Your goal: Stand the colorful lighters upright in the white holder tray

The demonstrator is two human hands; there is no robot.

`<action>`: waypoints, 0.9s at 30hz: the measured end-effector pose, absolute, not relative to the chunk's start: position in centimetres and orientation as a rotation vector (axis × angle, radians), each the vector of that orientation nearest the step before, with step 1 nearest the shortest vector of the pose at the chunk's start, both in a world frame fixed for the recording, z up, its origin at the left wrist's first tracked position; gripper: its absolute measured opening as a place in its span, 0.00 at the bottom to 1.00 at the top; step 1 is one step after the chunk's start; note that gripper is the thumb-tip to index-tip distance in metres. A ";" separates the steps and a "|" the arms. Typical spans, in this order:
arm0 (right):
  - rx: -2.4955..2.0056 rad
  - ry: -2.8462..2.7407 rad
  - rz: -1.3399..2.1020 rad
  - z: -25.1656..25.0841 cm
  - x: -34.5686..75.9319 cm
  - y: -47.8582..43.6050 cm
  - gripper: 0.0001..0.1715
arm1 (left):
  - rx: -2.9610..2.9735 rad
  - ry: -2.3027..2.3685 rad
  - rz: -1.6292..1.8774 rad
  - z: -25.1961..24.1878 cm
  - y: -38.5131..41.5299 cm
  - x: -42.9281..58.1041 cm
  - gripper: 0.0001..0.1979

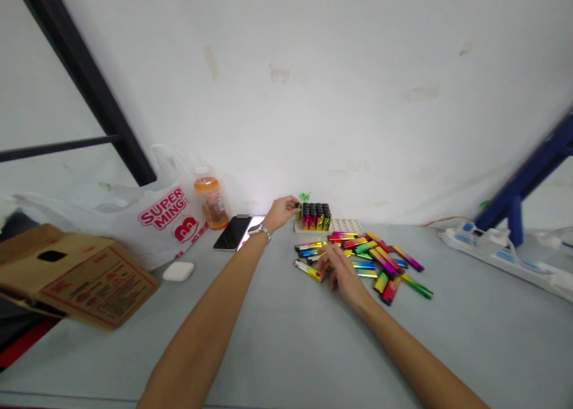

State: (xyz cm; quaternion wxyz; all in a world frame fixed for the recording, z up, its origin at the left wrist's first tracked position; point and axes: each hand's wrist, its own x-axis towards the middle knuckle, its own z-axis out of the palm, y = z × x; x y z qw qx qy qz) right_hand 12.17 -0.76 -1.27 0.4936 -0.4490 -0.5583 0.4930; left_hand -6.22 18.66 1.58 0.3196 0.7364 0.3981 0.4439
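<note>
Now the left hand (pixel 283 209), grip narrow, pinches one lighter (pixel 298 215) at one tray (pixel 349 224); right hand (pixel 341 271), grip unclear.

Open near tabletop (pixel 286 349), lighter pile (pixel 384 261) beyond

Lighters (pixel 385 261) partly hidden, power strip (pixel 499 256) cropped

White plastic bag (pixel 150 233): reads "SUPER MING" in red, m-shaped logo beneath. Cardboard box (pixel 99 282): red print, illegible from here.
</note>
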 end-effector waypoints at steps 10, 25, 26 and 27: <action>-1.084 -1.377 1.187 -1.4 12.1 -0.8 0.26 | 1.970 1.076 1.105 1.2 20.3 -6.0 0.08; -1.074 -1.395 1.184 -1.7 12.1 -0.7 0.29 | 2.135 1.178 1.119 0.3 18.4 -4.9 0.12; -1.070 -1.397 1.186 -1.6 12.1 -0.8 0.29 | 2.152 1.202 1.178 -0.2 17.9 -4.7 0.13; -1.069 -1.400 1.186 -1.6 12.1 -0.7 0.29 | 2.201 1.230 1.257 -0.6 17.5 -4.4 0.15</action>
